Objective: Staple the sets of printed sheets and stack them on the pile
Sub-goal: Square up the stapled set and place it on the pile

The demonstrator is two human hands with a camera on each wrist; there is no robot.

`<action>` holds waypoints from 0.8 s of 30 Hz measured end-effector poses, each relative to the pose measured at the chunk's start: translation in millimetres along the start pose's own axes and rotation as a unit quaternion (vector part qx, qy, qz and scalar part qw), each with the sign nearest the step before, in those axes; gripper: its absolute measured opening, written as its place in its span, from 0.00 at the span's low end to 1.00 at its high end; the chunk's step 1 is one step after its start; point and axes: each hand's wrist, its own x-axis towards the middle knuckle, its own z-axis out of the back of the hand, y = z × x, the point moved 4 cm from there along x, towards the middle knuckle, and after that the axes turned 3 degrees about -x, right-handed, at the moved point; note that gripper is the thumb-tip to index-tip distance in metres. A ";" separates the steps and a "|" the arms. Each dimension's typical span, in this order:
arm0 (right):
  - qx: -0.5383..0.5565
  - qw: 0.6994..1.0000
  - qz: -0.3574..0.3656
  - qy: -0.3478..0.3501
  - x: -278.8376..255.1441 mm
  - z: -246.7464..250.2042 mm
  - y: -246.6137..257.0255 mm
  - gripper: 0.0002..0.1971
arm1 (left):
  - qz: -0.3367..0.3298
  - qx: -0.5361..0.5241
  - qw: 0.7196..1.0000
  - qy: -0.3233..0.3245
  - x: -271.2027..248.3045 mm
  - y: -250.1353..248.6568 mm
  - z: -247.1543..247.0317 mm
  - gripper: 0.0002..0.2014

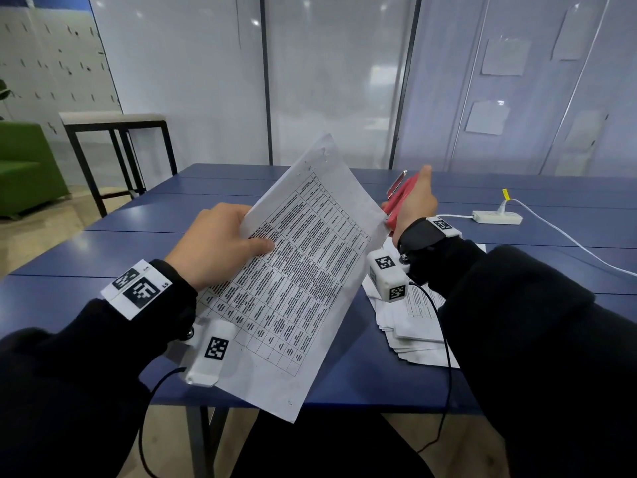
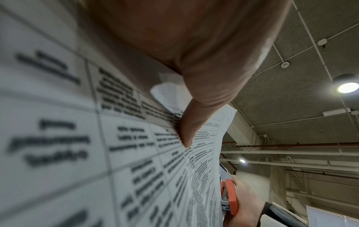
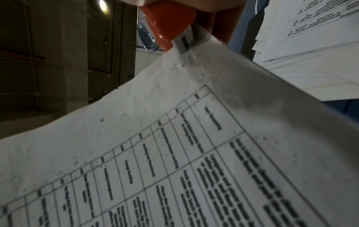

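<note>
My left hand (image 1: pixel 220 239) pinches a set of printed sheets (image 1: pixel 293 281) with a table of text, held tilted above the blue table (image 1: pixel 103 243); its thumb (image 2: pixel 186 132) presses on the printed face. My right hand (image 1: pixel 413 201) grips a red stapler (image 1: pixel 398 198) at the sheets' right corner. In the right wrist view the stapler (image 3: pixel 170 27) has its metal mouth on the corner of the sheets (image 3: pixel 194 138). A pile of printed sheets (image 1: pixel 410 326) lies on the table under my right wrist.
A white power strip (image 1: pixel 496 217) with a cable lies at the table's right. A black-framed side table (image 1: pixel 117 132) and a green sofa (image 1: pixel 24 167) stand to the left. Frosted glass panels rise behind the table.
</note>
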 end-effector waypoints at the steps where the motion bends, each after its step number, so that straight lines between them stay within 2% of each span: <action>1: 0.008 1.000 -0.002 -0.003 1.1 -0.6 -0.7 0.26 | -0.001 0.001 1.000 -0.003 -0.3 -0.9 0.0 0.04; 5: 0.040 0.999 -0.012 -0.003 3.2 -2.7 -3.4 0.27 | -0.001 0.005 1.000 -0.009 -1.7 -3.4 0.5 0.04; 11: 0.026 1.000 -0.016 -0.008 2.5 -2.7 -5.6 0.26 | -0.001 -0.001 1.000 -0.004 -2.3 -3.1 1.1 0.03; 15: 0.030 0.999 0.009 -0.013 1.3 -3.3 -4.9 0.26 | -0.003 0.000 1.000 -0.002 -2.6 -2.8 2.2 0.04; 19: -0.043 0.998 0.045 -0.004 -0.5 -3.7 -7.0 0.24 | -0.011 0.009 1.000 -0.002 -2.9 -4.9 0.7 0.03; 24: -0.024 0.999 0.007 0.034 -5.4 -11.0 -15.6 0.24 | -0.007 0.025 1.000 0.003 -0.7 -1.7 1.4 0.04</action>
